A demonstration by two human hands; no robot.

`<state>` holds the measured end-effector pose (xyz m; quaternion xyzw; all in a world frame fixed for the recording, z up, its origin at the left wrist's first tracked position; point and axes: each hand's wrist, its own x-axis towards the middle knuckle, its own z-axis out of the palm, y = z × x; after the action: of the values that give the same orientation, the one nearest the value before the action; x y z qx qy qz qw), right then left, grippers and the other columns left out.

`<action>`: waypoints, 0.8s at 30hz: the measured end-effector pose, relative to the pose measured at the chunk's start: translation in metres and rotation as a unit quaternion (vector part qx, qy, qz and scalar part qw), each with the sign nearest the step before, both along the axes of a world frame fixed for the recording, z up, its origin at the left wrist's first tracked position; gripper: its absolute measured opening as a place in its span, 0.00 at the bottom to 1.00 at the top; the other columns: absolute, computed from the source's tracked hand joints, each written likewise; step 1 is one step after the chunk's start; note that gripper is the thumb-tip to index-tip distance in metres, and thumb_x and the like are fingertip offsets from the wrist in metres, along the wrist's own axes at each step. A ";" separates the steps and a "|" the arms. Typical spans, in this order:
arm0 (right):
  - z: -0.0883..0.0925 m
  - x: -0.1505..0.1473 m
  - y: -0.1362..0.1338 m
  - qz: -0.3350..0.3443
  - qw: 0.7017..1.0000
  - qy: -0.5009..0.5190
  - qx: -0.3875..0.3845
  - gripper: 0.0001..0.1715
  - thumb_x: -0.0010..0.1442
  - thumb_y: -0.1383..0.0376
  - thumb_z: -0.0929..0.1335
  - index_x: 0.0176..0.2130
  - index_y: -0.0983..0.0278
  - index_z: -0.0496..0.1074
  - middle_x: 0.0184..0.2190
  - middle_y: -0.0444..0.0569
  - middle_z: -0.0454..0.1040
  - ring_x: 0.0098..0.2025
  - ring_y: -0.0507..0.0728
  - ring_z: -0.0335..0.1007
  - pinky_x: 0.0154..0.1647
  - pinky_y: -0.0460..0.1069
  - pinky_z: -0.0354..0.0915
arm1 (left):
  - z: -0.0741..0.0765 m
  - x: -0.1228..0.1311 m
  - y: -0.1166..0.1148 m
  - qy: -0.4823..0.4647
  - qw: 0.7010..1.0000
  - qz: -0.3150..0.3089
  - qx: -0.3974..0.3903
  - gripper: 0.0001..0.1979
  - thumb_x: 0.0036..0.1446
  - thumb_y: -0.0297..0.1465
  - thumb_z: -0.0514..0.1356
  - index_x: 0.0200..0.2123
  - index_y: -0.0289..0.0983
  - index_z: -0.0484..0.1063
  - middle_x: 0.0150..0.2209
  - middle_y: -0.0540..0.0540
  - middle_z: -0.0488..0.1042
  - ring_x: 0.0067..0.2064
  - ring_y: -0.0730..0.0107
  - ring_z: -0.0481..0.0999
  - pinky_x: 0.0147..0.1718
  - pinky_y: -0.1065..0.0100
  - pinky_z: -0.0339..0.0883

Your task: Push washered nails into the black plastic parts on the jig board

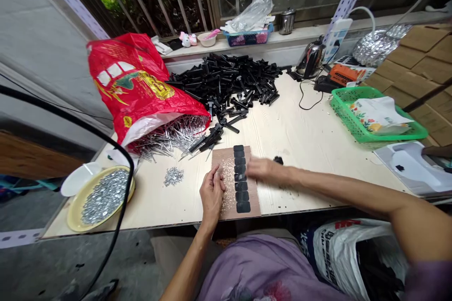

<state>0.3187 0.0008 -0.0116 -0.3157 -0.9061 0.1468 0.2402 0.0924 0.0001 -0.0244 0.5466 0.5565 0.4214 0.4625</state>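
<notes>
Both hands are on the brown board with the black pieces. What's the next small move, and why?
Probably pinch one of the silver bits with the left hand and carry it to the black piece under the right hand. The left fingertips rest among those bits, scattered on the brown board, and the right fingertips sit on the column of black pieces beside them.

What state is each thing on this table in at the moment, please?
Red bag, on its side, mouth open, metal pins spilling out.
Yellow plate, full of small metal bits.
Board, flat, black pieces in a row on it.
Left hand, fingers curled on the board.
Right hand, touching the black pieces.
Green basket, holding folded cloth.
</notes>
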 end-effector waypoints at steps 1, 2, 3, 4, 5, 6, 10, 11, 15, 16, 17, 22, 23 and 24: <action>0.000 -0.001 -0.003 0.059 0.998 -0.015 0.006 0.15 0.66 0.68 0.58 0.38 0.64 0.72 0.31 0.47 0.71 0.35 0.52 0.65 0.36 0.50 0.67 | 0.000 0.000 0.000 0.001 1.000 0.001 0.001 0.23 0.59 0.43 0.52 0.53 0.36 0.67 0.26 0.52 0.67 0.20 0.80 0.62 0.19 0.76 0.59; -0.001 -0.002 -0.005 0.092 0.996 -0.022 0.006 0.15 0.66 0.68 0.58 0.39 0.63 0.72 0.31 0.46 0.71 0.36 0.52 0.65 0.37 0.50 0.67 | 0.000 0.000 0.000 0.002 1.000 0.001 0.001 0.23 0.59 0.43 0.53 0.53 0.36 0.67 0.26 0.51 0.67 0.20 0.80 0.62 0.19 0.77 0.59; 0.000 -0.002 -0.005 0.096 0.995 -0.023 0.003 0.16 0.67 0.67 0.58 0.39 0.62 0.72 0.31 0.46 0.71 0.36 0.52 0.65 0.37 0.50 0.67 | -0.001 0.001 0.000 0.001 1.000 0.001 0.002 0.23 0.59 0.43 0.53 0.53 0.36 0.68 0.26 0.51 0.68 0.20 0.80 0.62 0.19 0.77 0.59; 0.000 -0.002 -0.004 0.072 0.997 -0.018 -0.005 0.16 0.67 0.67 0.57 0.40 0.62 0.72 0.31 0.46 0.71 0.36 0.52 0.65 0.37 0.50 0.67 | -0.001 0.001 0.001 0.000 1.000 0.000 0.002 0.24 0.59 0.43 0.53 0.53 0.37 0.68 0.27 0.51 0.68 0.20 0.80 0.62 0.19 0.77 0.59; 0.001 -0.001 -0.001 0.032 0.999 -0.007 -0.014 0.17 0.67 0.66 0.56 0.39 0.62 0.72 0.31 0.46 0.71 0.36 0.52 0.65 0.36 0.51 0.67 | -0.001 0.001 0.001 -0.003 1.000 0.001 0.002 0.24 0.59 0.44 0.53 0.53 0.37 0.68 0.27 0.51 0.69 0.20 0.80 0.62 0.19 0.77 0.58; 0.001 0.000 0.002 -0.008 1.000 0.003 -0.022 0.18 0.68 0.66 0.56 0.39 0.63 0.72 0.31 0.46 0.71 0.36 0.53 0.65 0.36 0.52 0.68 | -0.001 0.001 0.001 -0.005 1.000 0.002 0.003 0.24 0.59 0.44 0.53 0.53 0.37 0.68 0.28 0.50 0.69 0.20 0.80 0.62 0.19 0.77 0.59; -0.002 0.002 0.006 0.002 1.000 -0.026 -0.011 0.19 0.68 0.66 0.55 0.37 0.65 0.71 0.31 0.48 0.70 0.36 0.53 0.63 0.36 0.51 0.67 | -0.001 0.001 0.001 -0.007 1.000 0.006 0.005 0.23 0.59 0.44 0.53 0.52 0.37 0.68 0.28 0.51 0.69 0.20 0.81 0.62 0.19 0.77 0.59; -0.003 0.001 0.004 0.020 0.999 -0.040 -0.001 0.20 0.68 0.67 0.54 0.36 0.65 0.72 0.32 0.49 0.70 0.36 0.53 0.63 0.36 0.51 0.66 | -0.001 0.002 0.000 -0.006 1.000 0.007 0.005 0.23 0.59 0.43 0.53 0.52 0.37 0.68 0.28 0.51 0.69 0.19 0.81 0.62 0.19 0.77 0.59; -0.003 -0.002 -0.005 0.030 0.998 -0.044 0.026 0.21 0.68 0.68 0.53 0.37 0.65 0.71 0.33 0.50 0.70 0.37 0.54 0.62 0.37 0.51 0.65 | -0.001 0.002 0.000 -0.004 1.000 0.006 0.005 0.22 0.59 0.43 0.53 0.52 0.37 0.68 0.28 0.51 0.69 0.20 0.81 0.62 0.19 0.77 0.60; -0.003 -0.003 -0.006 0.025 0.999 -0.035 0.025 0.21 0.68 0.68 0.53 0.37 0.64 0.71 0.32 0.49 0.70 0.37 0.54 0.62 0.38 0.51 0.65 | -0.001 0.002 0.000 -0.005 1.000 0.004 0.005 0.22 0.59 0.43 0.53 0.52 0.37 0.68 0.28 0.51 0.69 0.20 0.81 0.62 0.19 0.77 0.60; -0.003 -0.004 -0.007 0.023 0.999 -0.025 0.023 0.21 0.68 0.68 0.53 0.36 0.64 0.71 0.32 0.49 0.70 0.36 0.54 0.62 0.37 0.50 0.65 | -0.001 0.002 0.000 -0.008 1.000 0.004 0.004 0.22 0.59 0.43 0.53 0.52 0.37 0.68 0.28 0.51 0.69 0.20 0.81 0.62 0.19 0.77 0.60; -0.006 -0.002 -0.002 -0.015 1.000 0.009 0.000 0.18 0.68 0.65 0.56 0.37 0.65 0.72 0.32 0.49 0.71 0.36 0.53 0.63 0.36 0.49 0.65 | 0.000 0.002 0.000 -0.020 1.000 0.011 0.004 0.23 0.58 0.43 0.54 0.51 0.36 0.69 0.26 0.51 0.69 0.19 0.81 0.62 0.18 0.76 0.59; -0.009 0.003 0.000 -0.045 0.999 0.017 -0.006 0.17 0.68 0.65 0.57 0.38 0.65 0.72 0.33 0.50 0.71 0.37 0.53 0.64 0.36 0.49 0.66 | 0.001 0.002 -0.001 -0.026 1.000 0.012 0.002 0.23 0.58 0.43 0.54 0.52 0.36 0.69 0.26 0.51 0.69 0.19 0.81 0.62 0.18 0.77 0.58; -0.011 0.010 0.001 -0.082 0.996 0.024 -0.010 0.16 0.67 0.64 0.58 0.39 0.66 0.72 0.33 0.50 0.72 0.37 0.54 0.65 0.36 0.50 0.66 | 0.001 0.001 -0.002 -0.034 0.999 0.014 -0.002 0.23 0.58 0.43 0.54 0.52 0.36 0.68 0.25 0.52 0.68 0.18 0.81 0.61 0.17 0.77 0.57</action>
<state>0.3284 0.0021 -0.0230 -0.3872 -0.8698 0.1431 0.2701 0.0935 -0.0021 -0.0231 0.5234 0.5492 0.4446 0.4762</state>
